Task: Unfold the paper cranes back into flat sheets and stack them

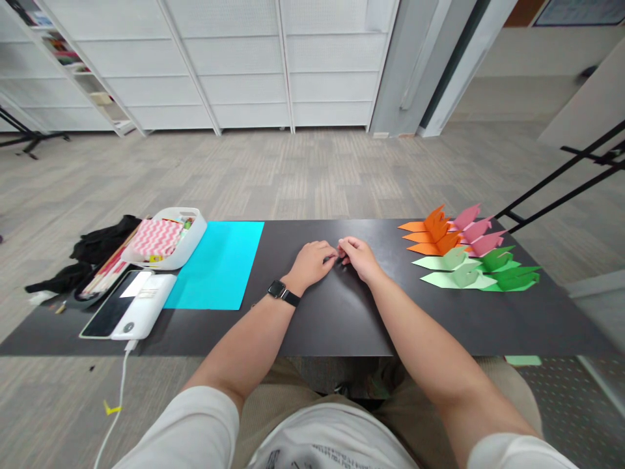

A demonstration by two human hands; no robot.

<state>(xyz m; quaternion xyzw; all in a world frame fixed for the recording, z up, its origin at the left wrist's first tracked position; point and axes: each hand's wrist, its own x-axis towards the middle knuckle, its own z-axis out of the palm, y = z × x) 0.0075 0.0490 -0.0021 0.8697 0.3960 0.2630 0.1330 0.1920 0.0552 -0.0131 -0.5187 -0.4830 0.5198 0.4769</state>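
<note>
My left hand (315, 262), with a black watch on its wrist, rests on the dark tabletop with its fingers curled in. Close beside it, my right hand (358, 256) has its fingers bent together, and the fingertips of both hands almost meet. No object shows in either hand. To the left of my left hand lies a stack or sheet of bright blue paper (227, 264). Right of my right hand stand folded paper birds in rows: orange (432, 232), pink (476, 231), pale green (456, 270) and darker green (510, 269).
A white basket (195, 234) holding a pink-and-white patterned packet (157, 238) overlaps the blue paper. Near it are a phone (110, 309), a white power bank (146, 306) with a cable (122, 384), and black cloth (102, 241). The dark table (322, 319) ends close to my lap.
</note>
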